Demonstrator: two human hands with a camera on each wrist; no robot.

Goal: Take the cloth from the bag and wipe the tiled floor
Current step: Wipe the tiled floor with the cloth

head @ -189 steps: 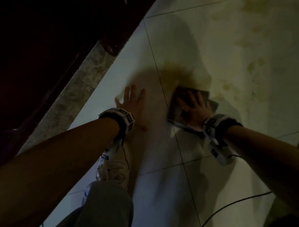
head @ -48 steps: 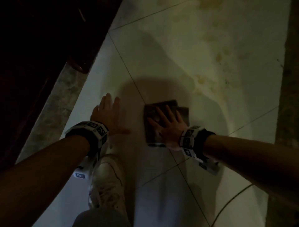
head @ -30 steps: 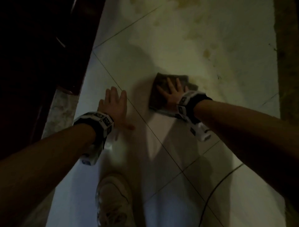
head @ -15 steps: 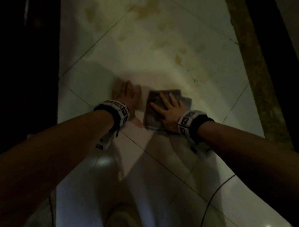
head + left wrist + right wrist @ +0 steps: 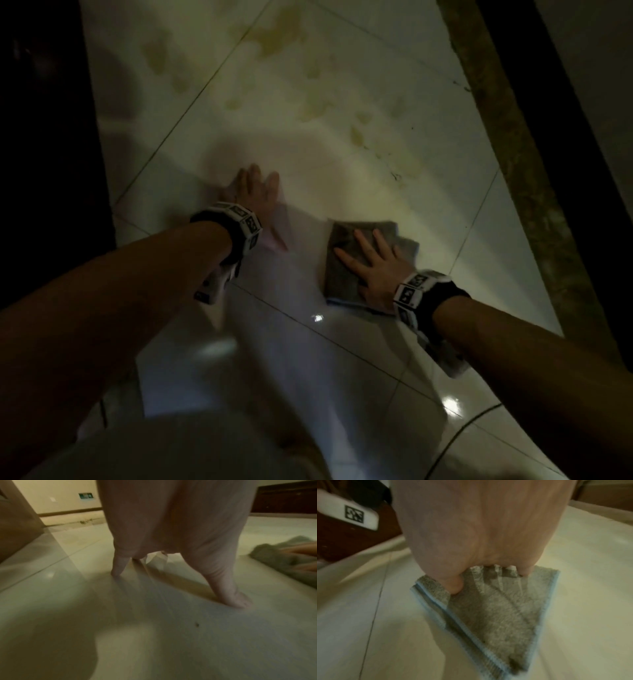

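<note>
The pale, glossy tiled floor [image 5: 346, 346] throws back bright glints of light and is smooth, cut by thin dark grout lines. Beyond the cloth its sheen is dulled by yellowish-brown blotchy stains [image 5: 274, 41]. The grey folded terry cloth [image 5: 494, 608] is matt and fuzzy, with a napped pile and a light blue stitched edge. To the right of the cloth runs a mottled brown stone-like border strip [image 5: 513, 144], rougher-looking and less shiny than the tiles.
</note>
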